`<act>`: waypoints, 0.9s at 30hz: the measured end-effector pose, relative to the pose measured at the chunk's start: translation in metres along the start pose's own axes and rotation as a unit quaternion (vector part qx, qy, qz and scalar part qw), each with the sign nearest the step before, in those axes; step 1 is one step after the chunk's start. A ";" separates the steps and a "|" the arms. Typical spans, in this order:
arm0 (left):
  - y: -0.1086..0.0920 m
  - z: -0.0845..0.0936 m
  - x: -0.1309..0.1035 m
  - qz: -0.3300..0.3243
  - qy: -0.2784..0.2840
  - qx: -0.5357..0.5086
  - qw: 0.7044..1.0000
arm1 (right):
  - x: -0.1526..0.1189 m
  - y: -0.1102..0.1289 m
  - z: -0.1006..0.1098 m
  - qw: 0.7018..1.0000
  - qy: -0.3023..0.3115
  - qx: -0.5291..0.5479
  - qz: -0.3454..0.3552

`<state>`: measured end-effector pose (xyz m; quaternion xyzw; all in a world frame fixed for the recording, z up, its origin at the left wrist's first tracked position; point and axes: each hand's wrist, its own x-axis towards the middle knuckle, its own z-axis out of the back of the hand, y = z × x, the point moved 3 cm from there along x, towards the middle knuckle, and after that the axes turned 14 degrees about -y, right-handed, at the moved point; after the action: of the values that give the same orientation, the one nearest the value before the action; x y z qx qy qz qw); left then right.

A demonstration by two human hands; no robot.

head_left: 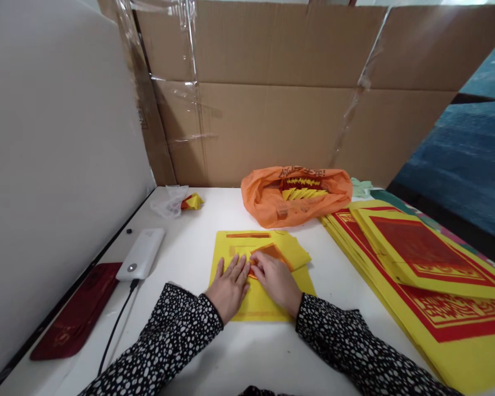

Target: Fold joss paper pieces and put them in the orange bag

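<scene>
A sheet of yellow paper (264, 305) with faint orange print lies flat on the white table. On it is a smaller yellow piece (299, 252), partly folded, with a shiny orange patch (274, 252) showing. My left hand (230, 283) rests flat with its fingers stretched out over the left part of the papers. Close beside it, my right hand (275, 278) is closed, its bent fingers and thumb gripping the folded piece near the orange patch. The fingertips of both hands nearly meet, and the fold beneath them is partly hidden.
An orange plastic bag (264, 206) holding folded yellow and red paper stands behind. Stacks of printed paper (466, 352) lie at right. At left are a white power bank (142, 250) with a cable, a dark red phone (78, 311) and a clear bag (171, 203). Cardboard (272, 126) rises behind.
</scene>
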<state>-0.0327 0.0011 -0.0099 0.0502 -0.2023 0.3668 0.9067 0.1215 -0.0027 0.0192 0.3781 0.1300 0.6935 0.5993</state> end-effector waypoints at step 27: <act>0.018 0.025 0.006 -0.072 0.096 -0.107 0.987 | -0.052 -0.012 0.027 0.986 0.016 -0.072 0.150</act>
<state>-0.0490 0.0119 0.0144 -0.0686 -0.1480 0.2797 0.9461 0.1490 -0.0550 0.0110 0.3378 0.0305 0.7892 0.5119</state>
